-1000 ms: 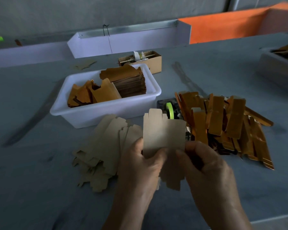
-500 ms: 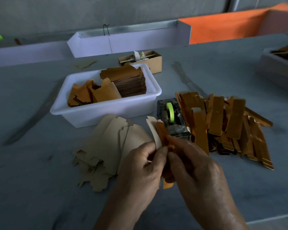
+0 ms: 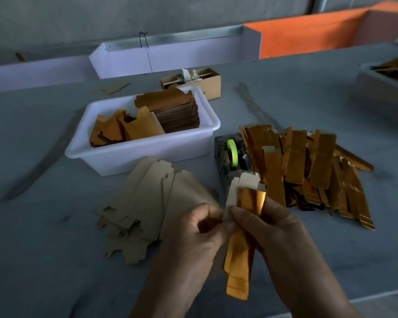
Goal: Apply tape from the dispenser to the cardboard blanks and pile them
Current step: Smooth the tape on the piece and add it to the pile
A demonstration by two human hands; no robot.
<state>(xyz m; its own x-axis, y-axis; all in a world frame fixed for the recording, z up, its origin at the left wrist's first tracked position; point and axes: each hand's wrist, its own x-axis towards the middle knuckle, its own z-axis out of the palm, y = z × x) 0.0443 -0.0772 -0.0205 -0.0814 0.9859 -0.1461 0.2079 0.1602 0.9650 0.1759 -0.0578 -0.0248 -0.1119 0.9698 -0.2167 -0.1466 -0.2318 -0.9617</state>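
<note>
Cardboard blank (image 3: pixel 240 244), folded into a narrow strip with its gold face outward and a pale flap at the top, is held upright above the near edge of the tabletop (image 3: pixel 44 260), just in front of the tape dispenser (image 3: pixel 233 161). The head view is the only one. The left hand (image 3: pixel 198 235) pinches the pale flap edge between thumb and curled fingers; the right hand (image 3: pixel 278 232) wraps round the strip from the other side, its fingers pressing the fold shut. Both hands are closed on the blank, neither wide.

The dispenser, with its green tape roll (image 3: pixel 233 154), stands near the middle of the tabletop, touching the heap of finished gold strips (image 3: pixel 313 171) that spreads toward the right edge. A loose fan of flat pale blanks (image 3: pixel 152 203) lies toward the left of the hands. Behind it sits a white tub (image 3: pixel 147 154) holding more brown and gold stock, and a small cardboard box (image 3: pixel 205 82) stands toward the far edge.

Whether tape is already on the seam cannot be told. The likely risks: the fold may spring open if either pinch loosens while a hand reaches for tape, so the seam would be taped crooked; and the crowded heap leaning on the dispenser could snag the strip or slide when a new piece lands on it.
</note>
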